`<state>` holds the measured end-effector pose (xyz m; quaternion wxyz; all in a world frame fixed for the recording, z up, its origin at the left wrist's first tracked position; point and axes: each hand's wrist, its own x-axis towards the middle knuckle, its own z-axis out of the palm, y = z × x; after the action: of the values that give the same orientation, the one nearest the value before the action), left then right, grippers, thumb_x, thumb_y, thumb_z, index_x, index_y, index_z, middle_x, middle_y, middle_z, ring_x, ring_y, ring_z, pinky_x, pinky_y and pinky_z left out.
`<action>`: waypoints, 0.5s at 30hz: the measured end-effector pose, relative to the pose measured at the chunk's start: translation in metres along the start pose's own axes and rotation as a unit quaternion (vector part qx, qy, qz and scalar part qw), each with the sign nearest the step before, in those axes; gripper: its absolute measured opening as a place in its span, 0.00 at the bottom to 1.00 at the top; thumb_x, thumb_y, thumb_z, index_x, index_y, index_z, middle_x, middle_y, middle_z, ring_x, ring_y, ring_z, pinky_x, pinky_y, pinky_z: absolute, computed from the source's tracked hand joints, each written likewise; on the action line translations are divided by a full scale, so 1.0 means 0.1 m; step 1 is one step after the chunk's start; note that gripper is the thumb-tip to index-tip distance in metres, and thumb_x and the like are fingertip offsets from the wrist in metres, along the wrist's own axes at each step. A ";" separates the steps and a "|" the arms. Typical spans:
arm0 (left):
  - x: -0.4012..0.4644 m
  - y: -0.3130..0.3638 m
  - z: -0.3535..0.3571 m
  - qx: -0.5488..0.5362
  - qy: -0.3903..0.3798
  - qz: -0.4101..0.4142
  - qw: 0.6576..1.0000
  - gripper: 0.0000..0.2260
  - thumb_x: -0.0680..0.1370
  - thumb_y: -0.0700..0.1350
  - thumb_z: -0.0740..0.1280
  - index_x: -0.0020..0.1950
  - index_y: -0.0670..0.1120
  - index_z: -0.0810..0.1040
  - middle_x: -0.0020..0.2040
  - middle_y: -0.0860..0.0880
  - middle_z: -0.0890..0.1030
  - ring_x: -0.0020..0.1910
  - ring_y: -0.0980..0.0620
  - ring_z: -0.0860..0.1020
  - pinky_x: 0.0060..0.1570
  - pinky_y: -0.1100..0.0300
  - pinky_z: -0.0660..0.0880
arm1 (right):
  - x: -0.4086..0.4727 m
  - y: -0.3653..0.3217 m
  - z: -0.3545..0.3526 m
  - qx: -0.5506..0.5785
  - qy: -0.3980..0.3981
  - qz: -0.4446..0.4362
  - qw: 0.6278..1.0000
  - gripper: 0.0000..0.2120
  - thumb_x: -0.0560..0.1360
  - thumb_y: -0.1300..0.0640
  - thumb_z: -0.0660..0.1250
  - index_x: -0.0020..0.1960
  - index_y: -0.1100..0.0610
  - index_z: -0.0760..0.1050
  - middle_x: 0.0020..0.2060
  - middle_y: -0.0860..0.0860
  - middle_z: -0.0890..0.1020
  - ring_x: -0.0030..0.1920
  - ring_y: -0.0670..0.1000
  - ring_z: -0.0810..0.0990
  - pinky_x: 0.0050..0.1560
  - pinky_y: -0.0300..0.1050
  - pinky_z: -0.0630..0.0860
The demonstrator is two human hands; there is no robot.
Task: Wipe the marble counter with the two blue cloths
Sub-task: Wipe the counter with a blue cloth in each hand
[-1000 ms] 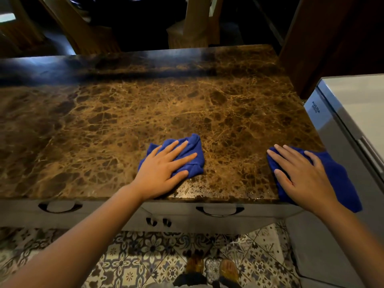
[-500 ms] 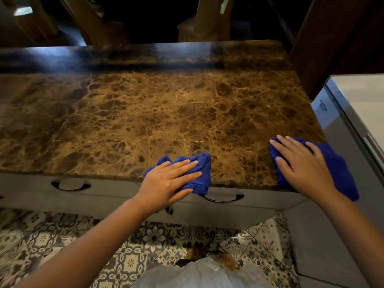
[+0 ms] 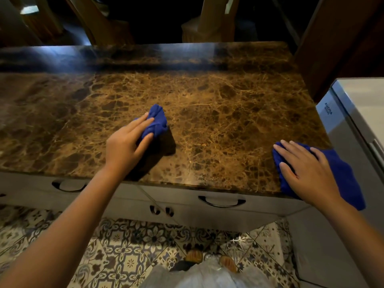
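Observation:
The brown veined marble counter [image 3: 218, 104] fills the middle of the head view. My left hand [image 3: 126, 146] presses on a bunched blue cloth [image 3: 158, 121] near the counter's middle, fingers spread over its near side. At the near right corner my right hand [image 3: 307, 173] lies flat on the second blue cloth [image 3: 345, 175]. That cloth hangs partly over the counter's right edge.
A steel appliance [image 3: 353, 125] stands tight against the counter's right side. Grey drawers with dark handles [image 3: 221, 202] run below the front edge. Patterned floor tiles [image 3: 128, 252] lie beneath. Wooden furniture [image 3: 214, 21] stands in the dark beyond the far edge.
My left hand has pushed its cloth from the front edge forward toward the counter's middle, and the cloth has bunched up. My right hand and its cloth have stayed at the right corner.

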<state>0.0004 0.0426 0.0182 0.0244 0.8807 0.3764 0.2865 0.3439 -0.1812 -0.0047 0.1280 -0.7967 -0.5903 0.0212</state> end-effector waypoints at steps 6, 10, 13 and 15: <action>0.58 -0.18 0.65 0.043 -0.195 -0.029 0.979 0.20 0.79 0.56 0.55 0.71 0.56 0.65 0.75 0.47 0.61 0.74 0.46 0.59 0.68 0.39 0.55 | 0.00 0.00 0.00 -0.010 -0.006 0.007 1.000 0.27 0.74 0.44 0.44 0.70 0.49 0.63 0.71 0.49 0.66 0.71 0.45 0.59 0.68 0.54 0.54; 0.94 -0.11 0.88 0.078 -0.250 -0.011 0.965 0.23 0.77 0.63 0.53 0.72 0.64 0.57 0.78 0.50 0.52 0.76 0.45 0.49 0.66 0.30 0.48 | 0.01 0.00 -0.01 -0.022 -0.014 0.007 1.000 0.26 0.75 0.45 0.45 0.70 0.49 0.63 0.71 0.49 0.66 0.71 0.46 0.59 0.68 0.54 0.54; 1.20 0.05 1.04 0.056 -0.254 0.028 0.965 0.23 0.78 0.60 0.53 0.72 0.62 0.57 0.78 0.49 0.53 0.76 0.46 0.51 0.70 0.36 0.51 | 0.01 -0.01 0.00 -0.026 -0.016 0.011 0.999 0.25 0.75 0.45 0.46 0.70 0.49 0.63 0.71 0.49 0.66 0.71 0.46 0.59 0.68 0.54 0.53; 1.30 0.18 1.13 0.044 -0.253 0.068 0.964 0.22 0.78 0.59 0.54 0.73 0.60 0.57 0.77 0.48 0.55 0.76 0.47 0.53 0.70 0.41 0.53 | 0.02 0.00 -0.01 -0.029 -0.019 0.011 0.999 0.25 0.75 0.45 0.46 0.70 0.49 0.62 0.71 0.49 0.66 0.71 0.46 0.59 0.68 0.54 0.53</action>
<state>0.1431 0.1373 -0.0087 0.0605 0.9481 0.3098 0.0381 0.3441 -0.1794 -0.0038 0.0930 -0.8057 -0.5846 0.0206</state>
